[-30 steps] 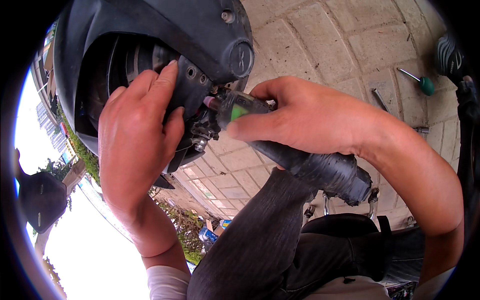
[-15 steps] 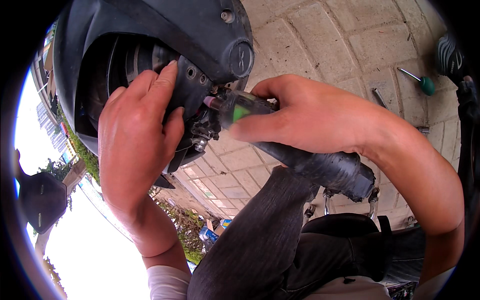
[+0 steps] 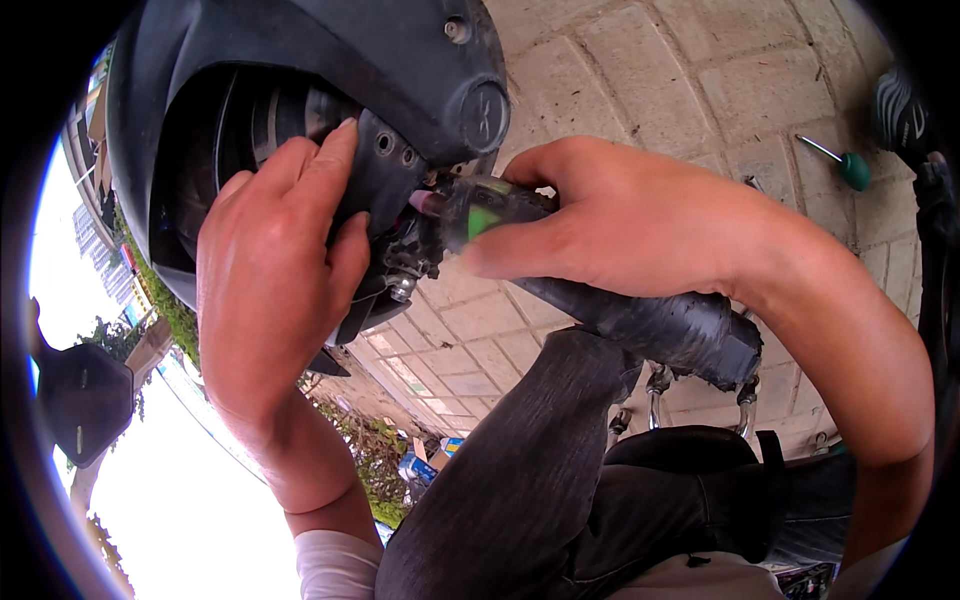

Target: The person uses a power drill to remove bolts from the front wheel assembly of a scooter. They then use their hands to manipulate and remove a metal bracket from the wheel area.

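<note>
Both hands work at the scooter's wheel: the left hand [image 3: 275,275] lies flat, fingers spread, on the black fender [image 3: 400,160]; the right hand [image 3: 640,220] is clamped around a screwdriver [image 3: 480,210]. Best to keep the driver square to the bolt and the fender braced.

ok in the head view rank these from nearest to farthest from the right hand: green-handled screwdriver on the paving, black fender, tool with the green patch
1. Tool with the green patch: gripped in the right hand.
2. Black fender: just left of and above the hand, at the tool's tip.
3. Green-handled screwdriver: lying apart on the paving, far right.
</note>
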Demonstrator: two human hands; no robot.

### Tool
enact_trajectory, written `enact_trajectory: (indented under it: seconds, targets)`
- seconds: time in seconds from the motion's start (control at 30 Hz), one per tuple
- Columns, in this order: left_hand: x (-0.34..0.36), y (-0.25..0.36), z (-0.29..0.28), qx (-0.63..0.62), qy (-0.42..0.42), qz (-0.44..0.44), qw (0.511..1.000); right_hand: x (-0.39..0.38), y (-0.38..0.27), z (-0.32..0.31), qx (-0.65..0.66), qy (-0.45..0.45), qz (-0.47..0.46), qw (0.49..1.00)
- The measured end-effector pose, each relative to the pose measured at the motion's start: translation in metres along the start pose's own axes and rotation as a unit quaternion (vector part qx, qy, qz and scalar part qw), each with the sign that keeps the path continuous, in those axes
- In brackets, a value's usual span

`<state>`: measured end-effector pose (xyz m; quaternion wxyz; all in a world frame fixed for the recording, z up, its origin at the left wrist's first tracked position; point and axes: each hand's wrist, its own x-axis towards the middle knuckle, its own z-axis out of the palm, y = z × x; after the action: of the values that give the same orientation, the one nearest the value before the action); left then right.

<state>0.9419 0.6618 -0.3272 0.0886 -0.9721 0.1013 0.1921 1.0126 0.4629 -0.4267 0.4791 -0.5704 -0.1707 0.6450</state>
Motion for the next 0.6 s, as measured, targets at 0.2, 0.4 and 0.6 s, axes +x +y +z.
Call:
enact_trajectory:
  seconds: [0.2,0.4,0.6]
  targets:
    - [0.0001,0.0010,-0.0009,0.005,0.002,-0.002,1.000,0.0003,-0.0024,-0.0005,-0.026,0.003,0.011,1.000]
    - [-0.0007,-0.0003,0.0005,0.001,0.002,-0.002,1.000,-0.0003,-0.0017,-0.0026,-0.044,0.013,-0.013,0.999]
    - [0.0001,0.0008,0.0001,-0.001,0.005,0.000,1.000,0.0018,-0.0023,-0.0019,-0.051,0.008,-0.005,0.999]
